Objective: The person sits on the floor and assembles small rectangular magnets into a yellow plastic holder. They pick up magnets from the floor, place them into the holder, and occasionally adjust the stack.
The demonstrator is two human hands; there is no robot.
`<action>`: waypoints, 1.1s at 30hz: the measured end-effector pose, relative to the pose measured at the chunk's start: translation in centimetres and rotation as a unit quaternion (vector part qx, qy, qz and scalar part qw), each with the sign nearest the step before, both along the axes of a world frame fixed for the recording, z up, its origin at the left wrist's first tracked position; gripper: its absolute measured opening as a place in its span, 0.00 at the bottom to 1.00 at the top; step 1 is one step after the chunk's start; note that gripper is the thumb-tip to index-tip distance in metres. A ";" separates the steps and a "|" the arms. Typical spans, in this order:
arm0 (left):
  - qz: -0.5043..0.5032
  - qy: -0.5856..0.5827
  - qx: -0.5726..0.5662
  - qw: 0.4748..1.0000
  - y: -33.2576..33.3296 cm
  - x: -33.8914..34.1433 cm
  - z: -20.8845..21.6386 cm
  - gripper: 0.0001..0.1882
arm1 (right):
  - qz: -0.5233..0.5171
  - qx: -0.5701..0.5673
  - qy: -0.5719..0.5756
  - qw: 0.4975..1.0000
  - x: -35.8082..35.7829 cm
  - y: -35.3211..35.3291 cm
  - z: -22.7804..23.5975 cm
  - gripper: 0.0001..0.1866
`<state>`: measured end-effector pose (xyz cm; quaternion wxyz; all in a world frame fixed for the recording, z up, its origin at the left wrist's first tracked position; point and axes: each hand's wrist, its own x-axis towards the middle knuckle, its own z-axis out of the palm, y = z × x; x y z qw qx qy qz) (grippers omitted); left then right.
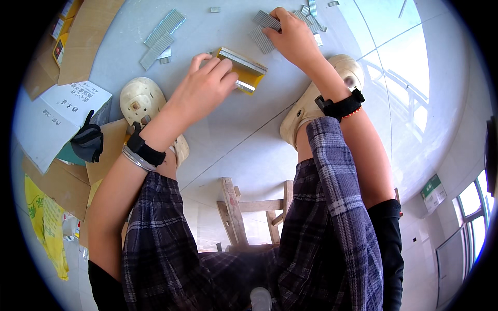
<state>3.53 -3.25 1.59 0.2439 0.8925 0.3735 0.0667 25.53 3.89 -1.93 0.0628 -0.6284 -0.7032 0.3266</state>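
Note:
My left hand (207,83) is closed around the left end of a small yellow box (255,82) on the grey floor. Inside the box lie silvery strips of nails (244,61), along its far and near sides. Farther off to the right, my right hand (295,39) pinches a grey nail strip (266,19) between thumb and fingers, just over a loose pile. More strips (263,40) of that pile lie under and beside the hand, partly hidden by it. Another group of nail strips (165,31) lies overlapped on the floor at the far left.
My cream clogs (139,98) stand on both sides of the box. At left are cardboard boxes (96,39), a printed white carton flap (67,111), a dark glove (88,141) and a yellow bag (45,223). A wooden stool (233,210) is beneath me.

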 end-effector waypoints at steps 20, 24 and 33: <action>-0.023 0.013 0.033 0.999 0.6 0.0 -0.6 0.06 | -0.030 0.052 0.051 0.997 0.0 -0.9 -0.2 0.24; -0.023 0.009 0.022 0.999 0.5 -0.2 -0.8 0.06 | -0.079 -0.025 0.083 0.993 0.7 -1.1 2.5 0.27; 0.099 0.005 -0.043 0.994 1.3 -5.0 9.5 0.08 | -0.169 0.061 0.108 0.978 6.9 -3.4 15.2 0.22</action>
